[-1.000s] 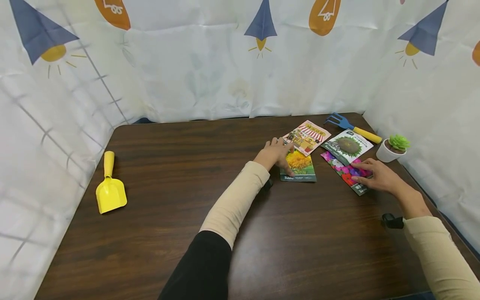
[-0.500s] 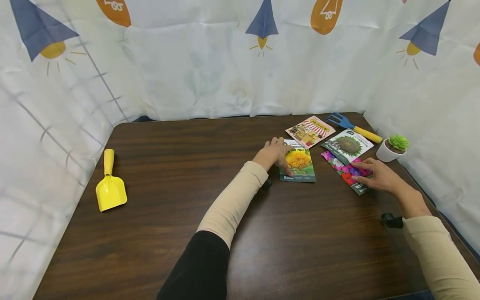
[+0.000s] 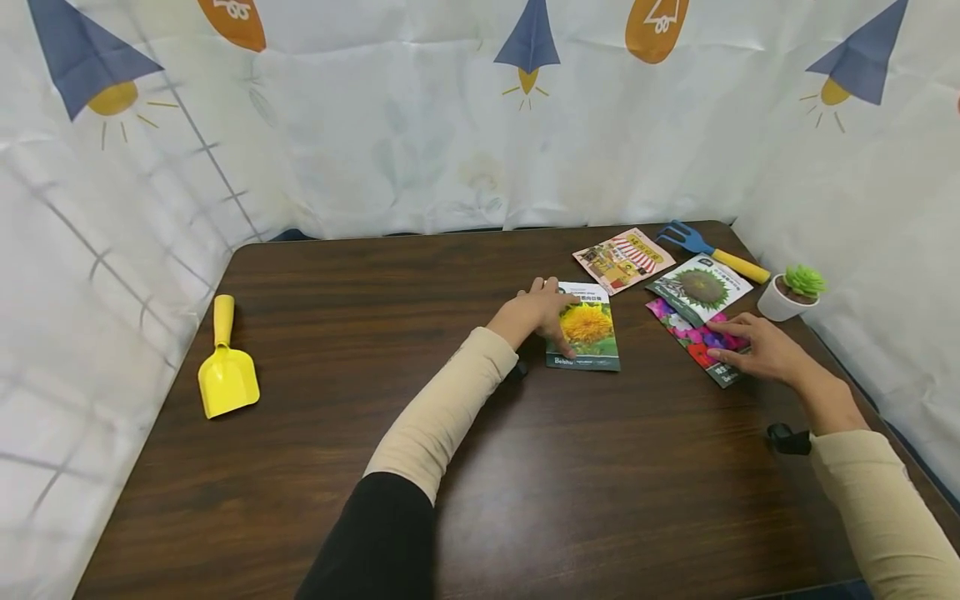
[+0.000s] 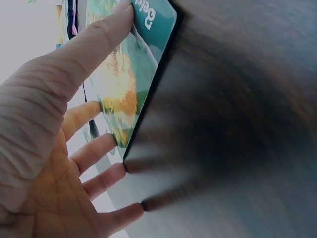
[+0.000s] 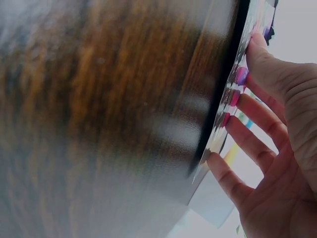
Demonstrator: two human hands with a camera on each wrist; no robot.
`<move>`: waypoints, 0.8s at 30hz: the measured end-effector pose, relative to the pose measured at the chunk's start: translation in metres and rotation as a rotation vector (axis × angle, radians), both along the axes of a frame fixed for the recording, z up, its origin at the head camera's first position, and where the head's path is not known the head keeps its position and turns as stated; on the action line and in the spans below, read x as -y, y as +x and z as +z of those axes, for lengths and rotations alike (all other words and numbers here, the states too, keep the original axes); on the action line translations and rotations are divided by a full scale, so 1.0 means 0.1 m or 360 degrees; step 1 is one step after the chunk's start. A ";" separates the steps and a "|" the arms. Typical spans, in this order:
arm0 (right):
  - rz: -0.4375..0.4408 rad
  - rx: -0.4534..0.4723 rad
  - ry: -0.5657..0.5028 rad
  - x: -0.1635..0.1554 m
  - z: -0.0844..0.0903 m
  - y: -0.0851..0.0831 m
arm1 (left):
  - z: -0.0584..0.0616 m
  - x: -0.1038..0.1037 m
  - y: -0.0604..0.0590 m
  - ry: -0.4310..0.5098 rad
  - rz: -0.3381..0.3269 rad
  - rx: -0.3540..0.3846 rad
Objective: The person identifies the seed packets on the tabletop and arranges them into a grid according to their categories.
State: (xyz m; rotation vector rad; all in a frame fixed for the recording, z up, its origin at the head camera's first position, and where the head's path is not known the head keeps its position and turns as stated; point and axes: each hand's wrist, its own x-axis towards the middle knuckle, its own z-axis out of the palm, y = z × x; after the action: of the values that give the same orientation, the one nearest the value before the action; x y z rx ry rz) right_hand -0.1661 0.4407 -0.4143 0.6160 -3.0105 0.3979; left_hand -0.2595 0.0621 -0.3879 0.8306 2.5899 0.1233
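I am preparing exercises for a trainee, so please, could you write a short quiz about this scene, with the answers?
1. True or false: the potted succulent stands at the right side of the table.
2. Which seed packet does the left hand touch?
A) striped-awning packet
B) yellow-flower packet
C) pink-and-purple-flower packet
3. Fill the gap: the hand fork has blue prongs and a ____ handle.

Key: 1. True. 2. B. 3. yellow.

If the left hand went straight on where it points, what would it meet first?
Past the yellow-flower packet that the left hand touches, most likely the pink striped-awning packet; depth is hard to judge.
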 end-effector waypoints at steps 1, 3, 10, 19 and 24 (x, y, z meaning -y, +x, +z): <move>0.0001 0.0001 0.0000 0.00 0.00 0.00 | 0.00 0.02 0.01 0.0008 0.0000 0.0000; 0.0002 0.0003 -0.0006 0.00 0.01 0.00 | -0.01 0.06 0.02 0.0014 -0.0001 0.0002; -0.0015 0.0032 -0.0009 -0.02 0.00 0.00 | -0.04 0.21 0.08 -0.0003 -0.0041 -0.0034; -0.0033 0.0064 0.0001 -0.04 -0.01 0.00 | -0.05 0.45 0.20 -0.0004 -0.0040 -0.0050; -0.0009 0.0023 -0.0009 -0.05 -0.03 0.00 | -0.05 0.61 0.26 0.0028 -0.0023 -0.0035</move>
State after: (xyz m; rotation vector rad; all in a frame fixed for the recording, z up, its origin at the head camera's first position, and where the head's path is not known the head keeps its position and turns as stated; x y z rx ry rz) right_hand -0.1658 0.4454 -0.4170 0.6065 -3.0233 0.4119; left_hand -0.2338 0.0015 -0.3929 0.8610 2.6063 0.1340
